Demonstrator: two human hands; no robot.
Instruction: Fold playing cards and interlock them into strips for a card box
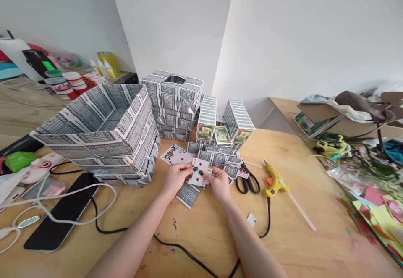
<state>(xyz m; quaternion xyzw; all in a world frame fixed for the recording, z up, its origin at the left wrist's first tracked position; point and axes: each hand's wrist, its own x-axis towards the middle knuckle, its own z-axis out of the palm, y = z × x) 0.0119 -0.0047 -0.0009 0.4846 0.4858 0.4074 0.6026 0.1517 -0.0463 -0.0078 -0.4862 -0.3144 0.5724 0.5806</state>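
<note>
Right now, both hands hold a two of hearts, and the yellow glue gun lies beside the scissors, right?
Not hearts: the head view shows the left hand and right hand holding a two of diamonds. The yellow glue gun does lie beside the scissors.

Two hands, left hand (pixel 176 178) and right hand (pixel 219 184); one two-of-diamonds card (pixel 199 172); two boxes woven from cards, large open box (pixel 103 131) and taller box (pixel 174 101). Three green-faced card packs (pixel 223 135) on the tabletop (pixel 204 227); one pair of scissors (pixel 247 179); one yellow glue gun (pixel 273 181); one clear glue stick (pixel 302 211); one face card (pixel 170 154).
</note>
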